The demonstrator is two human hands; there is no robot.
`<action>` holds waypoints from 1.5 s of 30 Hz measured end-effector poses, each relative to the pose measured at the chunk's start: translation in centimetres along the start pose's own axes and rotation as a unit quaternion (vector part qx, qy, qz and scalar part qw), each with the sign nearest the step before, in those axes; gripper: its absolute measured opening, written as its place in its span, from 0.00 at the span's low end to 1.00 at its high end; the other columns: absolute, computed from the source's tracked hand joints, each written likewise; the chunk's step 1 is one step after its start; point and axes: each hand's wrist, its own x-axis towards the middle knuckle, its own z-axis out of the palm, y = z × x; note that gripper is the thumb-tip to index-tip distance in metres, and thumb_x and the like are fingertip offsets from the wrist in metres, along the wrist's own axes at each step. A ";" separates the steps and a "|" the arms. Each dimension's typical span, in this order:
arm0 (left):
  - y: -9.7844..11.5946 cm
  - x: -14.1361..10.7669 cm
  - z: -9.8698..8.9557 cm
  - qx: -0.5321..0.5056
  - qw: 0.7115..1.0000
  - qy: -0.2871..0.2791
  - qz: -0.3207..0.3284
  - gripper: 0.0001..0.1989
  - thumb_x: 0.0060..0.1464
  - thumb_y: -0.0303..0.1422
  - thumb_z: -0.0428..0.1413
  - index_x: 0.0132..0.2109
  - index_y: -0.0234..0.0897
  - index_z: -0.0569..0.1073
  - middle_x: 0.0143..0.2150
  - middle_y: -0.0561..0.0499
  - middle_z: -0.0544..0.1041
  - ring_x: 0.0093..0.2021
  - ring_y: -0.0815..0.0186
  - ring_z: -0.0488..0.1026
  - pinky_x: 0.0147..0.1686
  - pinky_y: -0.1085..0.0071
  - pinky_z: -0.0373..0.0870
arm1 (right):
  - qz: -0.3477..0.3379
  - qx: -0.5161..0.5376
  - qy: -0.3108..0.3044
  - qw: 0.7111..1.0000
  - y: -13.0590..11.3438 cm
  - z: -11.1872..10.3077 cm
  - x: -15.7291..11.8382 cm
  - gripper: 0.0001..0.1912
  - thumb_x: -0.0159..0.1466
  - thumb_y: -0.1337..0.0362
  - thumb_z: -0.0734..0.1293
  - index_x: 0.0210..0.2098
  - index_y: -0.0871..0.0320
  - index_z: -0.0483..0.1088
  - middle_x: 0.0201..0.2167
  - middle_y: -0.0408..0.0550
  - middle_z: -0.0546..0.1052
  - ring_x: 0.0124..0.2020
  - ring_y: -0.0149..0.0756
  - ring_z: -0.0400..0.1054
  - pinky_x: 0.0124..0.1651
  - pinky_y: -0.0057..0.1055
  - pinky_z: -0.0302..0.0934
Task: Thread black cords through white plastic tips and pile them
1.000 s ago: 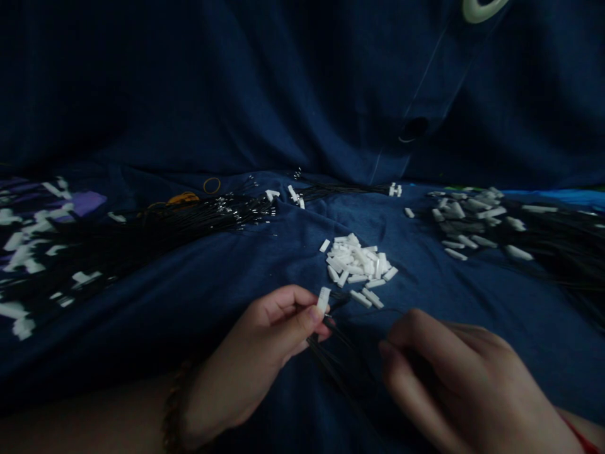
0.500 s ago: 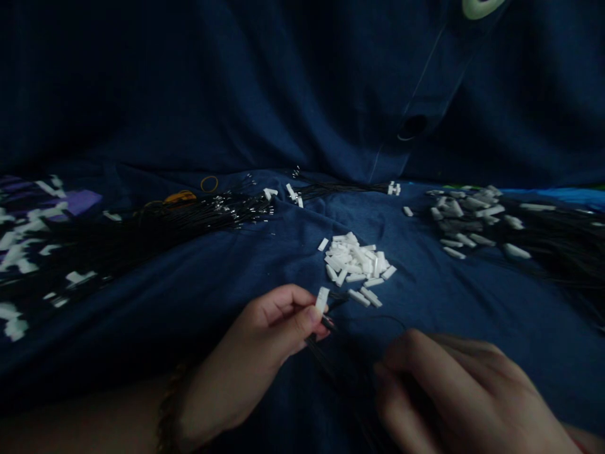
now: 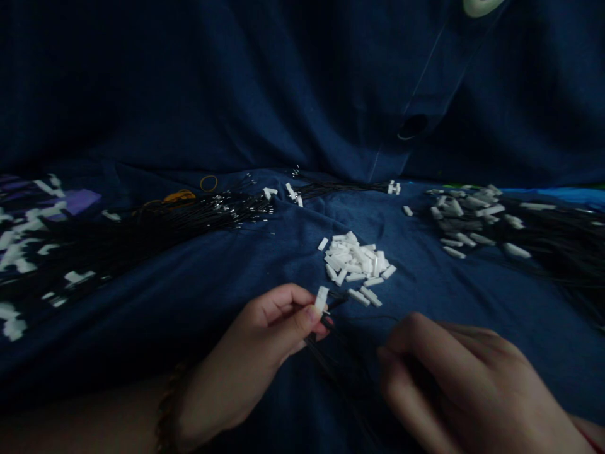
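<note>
Between the thumb and fingers of my left hand [image 3: 269, 347] is a small white connector [image 3: 322, 299], tilted upright, with black wires running down below it. To the right, my right hand [image 3: 463, 384] is closed, thumb against the curled index finger. A thin dark wire [image 3: 373, 317] stretches from near the connector toward the right fingertips; what that hand grips is hidden in shadow. Just beyond my left hand lies a pile of loose white connectors [image 3: 357, 257] on dark blue cloth [image 3: 265, 258].
A bundle of black wires with bare metal tips [image 3: 222, 211] lies at the back left, near a yellow rubber band [image 3: 208, 183]. White connectors on black wires [image 3: 467, 211] are heaped at the right. More white pieces [image 3: 28, 233] lie far left, by purple material [image 3: 81, 203].
My right hand has moved slightly up and to the right. My left hand and the connector in it have hardly moved.
</note>
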 end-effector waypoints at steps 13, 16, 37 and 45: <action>-0.1 0.0 -0.1 -0.014 1.000 -0.003 -0.011 0.08 0.53 0.37 0.51 0.35 0.36 0.67 0.34 0.51 0.70 0.39 0.65 0.65 0.43 0.65 0.59 | -0.007 -0.006 -0.007 1.000 0.3 0.1 -0.1 0.09 0.58 0.71 0.54 0.22 0.59 0.59 0.13 0.40 0.61 0.12 0.26 0.57 0.15 0.22 0.51; -0.1 0.1 0.0 -0.013 1.000 -0.001 -0.010 0.08 0.53 0.37 0.51 0.35 0.36 0.67 0.33 0.51 0.70 0.39 0.65 0.65 0.42 0.65 0.59 | -0.003 -0.002 -0.003 1.000 0.3 0.2 -0.2 0.09 0.58 0.70 0.54 0.22 0.59 0.59 0.13 0.40 0.61 0.12 0.26 0.57 0.15 0.22 0.50; -0.6 0.1 -0.1 0.030 0.999 -0.008 0.019 0.07 0.54 0.34 0.50 0.34 0.36 0.70 0.32 0.53 0.71 0.35 0.69 0.65 0.38 0.71 0.60 | 0.003 0.029 -0.017 0.999 0.4 1.8 0.5 0.05 0.62 0.68 0.58 0.31 0.59 0.64 0.24 0.42 0.67 0.24 0.30 0.62 0.28 0.27 0.55; -0.7 0.2 0.0 0.041 0.999 -0.008 0.031 0.07 0.54 0.34 0.50 0.33 0.37 0.70 0.30 0.55 0.70 0.34 0.71 0.65 0.38 0.71 0.59 | -0.048 -0.010 0.020 0.999 0.5 2.4 0.5 0.04 0.62 0.70 0.59 0.30 0.61 0.63 0.25 0.44 0.67 0.26 0.32 0.61 0.29 0.30 0.55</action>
